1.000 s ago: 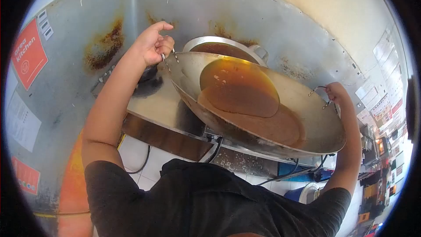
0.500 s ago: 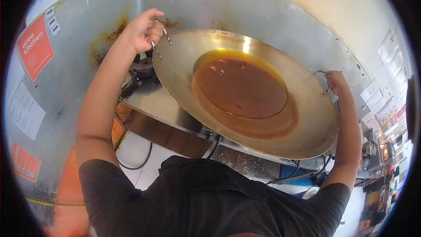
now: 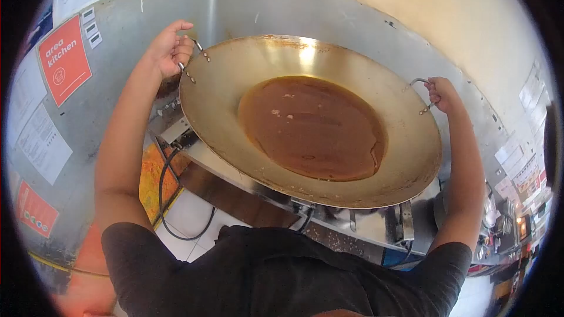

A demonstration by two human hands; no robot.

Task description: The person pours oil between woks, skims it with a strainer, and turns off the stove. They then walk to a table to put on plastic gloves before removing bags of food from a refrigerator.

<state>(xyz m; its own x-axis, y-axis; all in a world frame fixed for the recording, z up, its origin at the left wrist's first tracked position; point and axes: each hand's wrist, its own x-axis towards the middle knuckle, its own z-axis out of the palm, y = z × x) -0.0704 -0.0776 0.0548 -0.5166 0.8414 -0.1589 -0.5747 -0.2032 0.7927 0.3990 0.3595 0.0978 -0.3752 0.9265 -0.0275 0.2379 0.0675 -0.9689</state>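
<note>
1. I have the wok (image 3: 305, 120) lifted clear of the surface (image 3: 247, 185), which lies below its near rim; a pool of brown oil (image 3: 308, 126) sits in the bowl of the wok, roughly level

2. My left hand (image 3: 167, 50) is wrapped tight round the wire handle at the wok's left rim, fingers curled through the loop

3. My right hand (image 3: 442, 94) is clenched on the matching handle at the wok's right rim, so the whole weight hangs between the two hands

4. Behind the wok stands a stained steel wall (image 3: 294, 17); a red sign (image 3: 63, 58) hangs left of the wok, and a black hose (image 3: 167, 199) loops down below its left edge

5. I judge the step in hand to be carrying the oil-filled wok over the surface

6. The next move, as I read it, calls for both hands keeping the rim even so the oil does not run to one side, and a slow, steady path wherever the wok goes
</note>
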